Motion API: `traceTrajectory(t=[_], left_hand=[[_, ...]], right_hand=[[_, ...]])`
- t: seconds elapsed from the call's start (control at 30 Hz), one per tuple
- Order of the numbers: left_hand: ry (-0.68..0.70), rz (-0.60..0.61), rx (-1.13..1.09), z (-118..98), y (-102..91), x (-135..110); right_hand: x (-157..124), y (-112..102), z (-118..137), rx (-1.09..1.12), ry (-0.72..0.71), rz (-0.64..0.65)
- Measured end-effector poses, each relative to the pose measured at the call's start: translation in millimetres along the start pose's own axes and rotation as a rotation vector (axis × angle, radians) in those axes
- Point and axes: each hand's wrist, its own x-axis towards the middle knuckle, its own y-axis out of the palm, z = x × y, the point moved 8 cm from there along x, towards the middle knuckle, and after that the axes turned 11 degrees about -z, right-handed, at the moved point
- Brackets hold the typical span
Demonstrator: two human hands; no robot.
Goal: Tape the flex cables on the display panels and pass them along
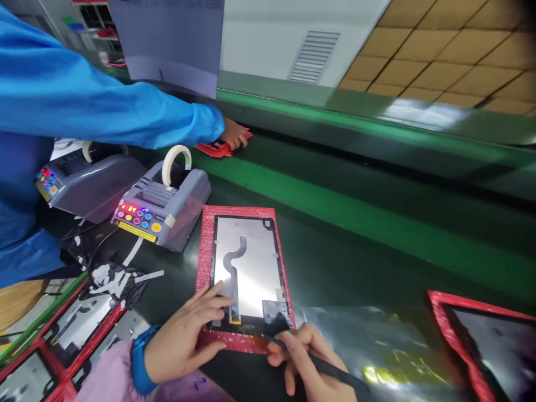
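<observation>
Brown cardboard boxes [402,56] stood stacked beyond the far side of the room, to the right of a pale wall with a slatted vent [315,56]. Below them ran a long dark green table [343,262], crossed by a brighter green band.

On the near part of the table, a flat display panel [259,268] lay silvery back up on a sheet of red bubble wrap [205,240], whose border showed around it. An S-curved grey ribbon cable [233,279] ran down the panel's back towards its lower edge. The person's left hand [188,324], with a blue band [143,360] at the wrist, lay over the panel's lower left corner, fingers spread and gripping nothing. The right hand [312,363] had its fingers closed around a slim black tool [330,371], its tip pointing at the panel's lower edge; blur there made it hard to say whether the two touched.

Just right of that hand lay a clear plastic sheet [347,329] and some shiny yellow film [397,374], and farther right another panel [498,346] on red wrap. To the left stood two grey tape dispensers [163,206], the nearer with lit red digits and a roll of tape [167,167] on top. Behind them, a co-worker's blue sleeve [146,117] reached across, the hand [233,134] on a red packet [213,149].
</observation>
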Motion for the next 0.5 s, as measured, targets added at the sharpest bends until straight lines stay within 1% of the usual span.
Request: traceTrajectory(t=[0.03,0.17,0.23,0.33,0.37,0.5], left_hand=[[0.0,-0.002,0.015,0,-0.3,-2],[-0.015,-0.001,0.035,-1,-1.0,-5],[-0.025,0.001,0.032,-1,-1.5,-5],[-0.026,-0.005,0.032,-1,-2.4,-4],[-0.023,-0.003,0.033,-1,-2.1,-4],[-0.019,0.009,0.044,0,-0.2,-5]], right_hand=[[2,6,0,-0.017,0.0,-0.001],[4,27,-4,-0.136,-0.016,0.101],[4,29,-5,-0.164,-0.027,0.084],[3,24,-4,-0.162,-0.026,-0.026],[3,23,-5,-0.163,-0.022,-0.045],[5,26,-8,-0.202,-0.043,0.039]])
